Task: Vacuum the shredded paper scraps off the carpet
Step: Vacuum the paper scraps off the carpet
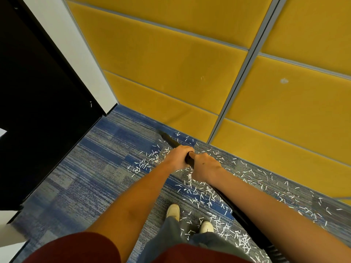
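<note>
White shredded paper scraps [205, 196] lie scattered over the blue-grey carpet [91, 168], thickest around my feet and along the base of the yellow wall. A black vacuum wand [170, 140] points away from me, its tip resting on the carpet close to the wall. My left hand [177, 157] grips the wand from the left. My right hand [204, 167] grips it just behind, fingers curled round the tube. The black hose [245, 215] trails back under my right forearm.
Yellow padded wall panels [171, 63] with grey metal frames close off the far side. A black panel or door [38, 111] and a white wall strip [72, 50] stand on the left. My white shoes [173, 210] stand on the carpet among the scraps.
</note>
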### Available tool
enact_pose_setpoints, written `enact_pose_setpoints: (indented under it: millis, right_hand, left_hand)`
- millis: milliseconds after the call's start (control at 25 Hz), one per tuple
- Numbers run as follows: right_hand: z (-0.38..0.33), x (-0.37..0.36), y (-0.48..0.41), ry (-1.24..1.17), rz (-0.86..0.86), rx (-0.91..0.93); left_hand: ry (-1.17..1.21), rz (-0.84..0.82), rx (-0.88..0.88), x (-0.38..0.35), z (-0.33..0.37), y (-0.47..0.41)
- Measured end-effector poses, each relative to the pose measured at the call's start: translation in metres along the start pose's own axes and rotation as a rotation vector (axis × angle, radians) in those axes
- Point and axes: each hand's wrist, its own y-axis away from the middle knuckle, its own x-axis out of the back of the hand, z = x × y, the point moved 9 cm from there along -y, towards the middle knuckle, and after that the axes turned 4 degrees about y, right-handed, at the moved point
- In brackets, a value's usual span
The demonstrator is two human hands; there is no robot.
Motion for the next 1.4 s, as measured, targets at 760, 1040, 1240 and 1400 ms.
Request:
enact_pose_setpoints:
  millis: [760,1040,1240,1400]
  right_hand:
    - [0.132,-0.038,0.068,-0.064,0.018,-0.157]
    - [0.184,-0.057,0.107,-0.119,0.001,-0.194]
    - [0.2,-0.063,0.132,-0.114,0.012,-0.206]
    - [0.205,-0.071,0.149,-0.084,0.022,-0.211]
  left_hand:
    - [-0.012,-0.097,-0.083,-0.101,0.115,-0.014]
    - [-0.024,-0.147,-0.15,-0.144,0.17,-0.01]
    - [-0.056,-0.158,-0.204,-0.16,0.196,-0.003]
    - [-0.129,-0.101,-0.292,-0.168,0.21,0.008]
